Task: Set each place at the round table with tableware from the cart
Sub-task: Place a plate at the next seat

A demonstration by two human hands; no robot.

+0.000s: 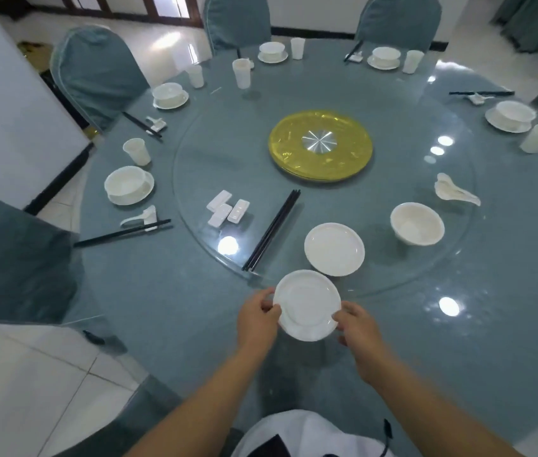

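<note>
Fingers (269,305) of the left hand (256,319) and of the right hand (358,328) are pinched on opposite rims of a white plate (307,305), held at the near edge of the tabletop (168,291). Head view: a second plate (334,249), a bowl (416,223) and black chopsticks (272,229) are noted on the glass turntable (376,199). Risk: the rim grip is shallow; a slip onto glass could chip the plate.

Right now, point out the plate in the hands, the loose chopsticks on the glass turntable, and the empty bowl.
Held plate (307,305), head view, centre of its face.
Loose chopsticks (272,229), head view, middle of the bundle.
Empty bowl (417,222), head view, inside of the bowl.
</note>
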